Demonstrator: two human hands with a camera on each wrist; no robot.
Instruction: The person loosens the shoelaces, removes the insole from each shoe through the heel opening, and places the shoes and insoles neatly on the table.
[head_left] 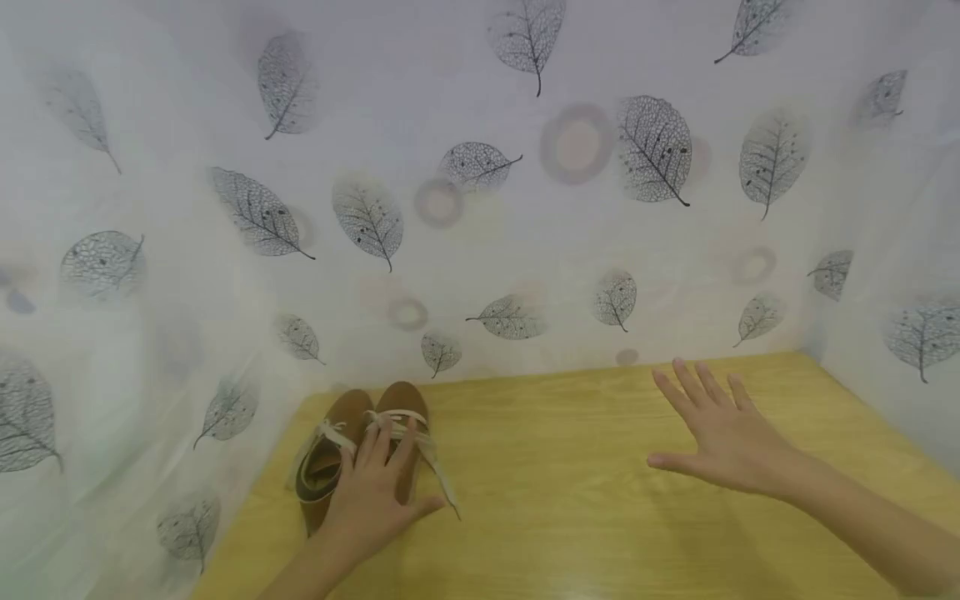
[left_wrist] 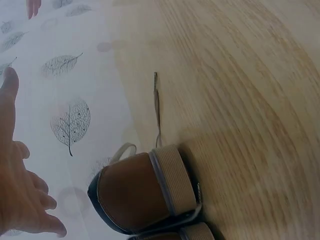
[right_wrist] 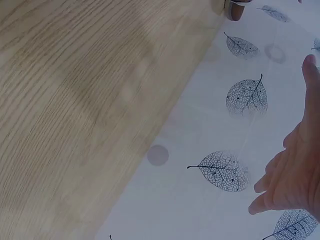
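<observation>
Your left grip (head_left: 367, 504) has its fingers spread and holds nothing; it hangs above a pair of shoes (head_left: 402, 398) on the left side of the tabletop (head_left: 555, 475), near its far edge. Your right grip (head_left: 731, 442) is spread wide too, with nothing in it, in the air over the right part of the tabletop, well apart from the pair.

You have the shoes side by side, rounded brown toes pointing to the far side. The left one shows a dark-rimmed opening with brown inside, and a pale lace (head_left: 332, 433) tied across its front. Cream laces cross the right one, and a loose lace end (head_left: 442, 479) trails to the right and nearer. Close up from your left wrist, the toe is smooth, matt brown and leather-like, edged in dark material, with thin greyish piping beside a ribbed beige band (left_wrist: 177, 180); the lace there is narrow, flat and dark at its tip.

Beneath, the tabletop is yellowish with long wood-grain lines. Pale, slightly creased sheeting (head_left: 480, 250) rises around the left, far and right sides, printed with dark, net-veined leaves and faint pastel rings.
</observation>
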